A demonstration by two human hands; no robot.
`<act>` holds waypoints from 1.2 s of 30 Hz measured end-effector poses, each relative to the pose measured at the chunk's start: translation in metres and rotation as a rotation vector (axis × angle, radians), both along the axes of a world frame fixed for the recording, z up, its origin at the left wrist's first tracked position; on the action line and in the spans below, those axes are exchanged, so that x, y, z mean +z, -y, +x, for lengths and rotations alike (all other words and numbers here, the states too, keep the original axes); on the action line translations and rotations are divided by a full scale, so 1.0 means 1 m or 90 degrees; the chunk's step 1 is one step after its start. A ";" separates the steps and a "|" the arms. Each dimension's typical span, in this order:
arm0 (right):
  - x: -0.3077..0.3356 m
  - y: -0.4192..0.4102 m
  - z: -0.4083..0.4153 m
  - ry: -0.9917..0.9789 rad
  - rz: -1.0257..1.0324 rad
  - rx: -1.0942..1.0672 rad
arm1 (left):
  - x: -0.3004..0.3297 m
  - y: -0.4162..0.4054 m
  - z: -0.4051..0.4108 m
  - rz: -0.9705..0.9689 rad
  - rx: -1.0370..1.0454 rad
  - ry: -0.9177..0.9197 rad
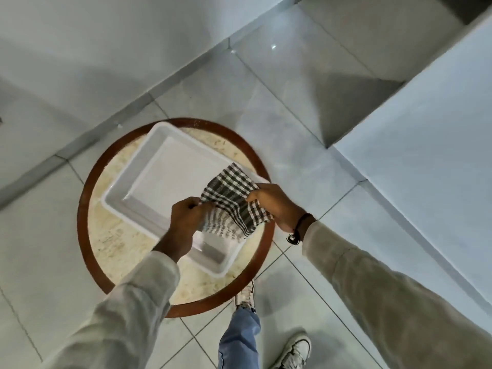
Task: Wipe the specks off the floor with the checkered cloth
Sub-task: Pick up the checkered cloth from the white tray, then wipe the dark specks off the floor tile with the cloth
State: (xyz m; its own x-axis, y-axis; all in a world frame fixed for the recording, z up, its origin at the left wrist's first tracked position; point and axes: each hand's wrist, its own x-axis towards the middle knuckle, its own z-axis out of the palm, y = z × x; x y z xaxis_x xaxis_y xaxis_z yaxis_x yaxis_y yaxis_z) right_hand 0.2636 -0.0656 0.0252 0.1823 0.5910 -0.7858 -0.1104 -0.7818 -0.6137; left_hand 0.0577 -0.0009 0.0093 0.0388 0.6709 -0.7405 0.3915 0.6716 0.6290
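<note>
Cloth first: the checkered cloth (231, 201) hangs between my two hands above the white tray (149, 187), well off the floor (306, 107). My left hand (185, 219) pinches its near-left edge, fingers curled tight, so the fingertips themselves are tucked under and I cannot see them against the fabric. My right hand (274, 203) grips the right side, with a bunch of cloth gathered in the palm; the thumb is hidden behind the folds. Both hands are closed on the cloth, and it is spread loosely between them, rumpled, its far corner reaching out over the tray's right rim. The lower edge blurs, so I cannot tell whether it touches the tray.

The tray sits on a round table (111, 235) with a pale stone top and a dark brown rim. My left forearm covers part of the tray's near wall, and my sleeves run out of the picture at the bottom corners. A dark band (299, 227) circles my right wrist.

Below the table edge I see one jeans leg (239, 339) and two pale shoes (292, 350), one partly under the table rim. The floor is glossy pale tile with grey joints. Any specks on it are too small or too washed out by glare for me to make out. A white surface (426, 155) is cut off at the right
</note>
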 end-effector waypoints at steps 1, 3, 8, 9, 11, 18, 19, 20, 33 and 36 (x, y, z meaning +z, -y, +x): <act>0.018 0.015 0.012 -0.023 -0.008 -0.036 | 0.016 0.009 0.010 -0.007 0.027 0.060; 0.048 0.052 0.038 -0.065 -0.014 -0.098 | 0.044 0.029 0.034 -0.050 0.049 0.189; 0.087 0.164 0.098 -0.106 0.033 -0.218 | 0.078 0.110 0.099 -0.164 -0.083 0.307; 0.089 0.180 0.103 -0.056 0.030 -0.222 | 0.075 0.124 0.108 -0.140 -0.094 0.275; 0.088 0.229 0.111 0.095 0.024 -0.197 | 0.070 0.166 0.137 -0.081 -0.138 0.192; 0.051 0.357 0.085 0.084 0.038 -0.150 | 0.034 0.290 0.220 -0.075 -0.244 0.083; 0.043 0.369 0.082 0.023 0.045 -0.205 | 0.027 0.299 0.224 -0.072 -0.253 0.075; 0.032 0.383 0.079 -0.039 0.053 -0.272 | 0.017 0.308 0.227 -0.081 -0.270 0.071; -0.315 0.473 0.066 0.219 -0.204 -0.566 | -0.305 0.319 0.209 0.251 -0.814 -0.144; -0.404 0.490 0.074 0.345 -0.258 -0.494 | -0.398 0.304 0.198 0.418 -0.997 -0.283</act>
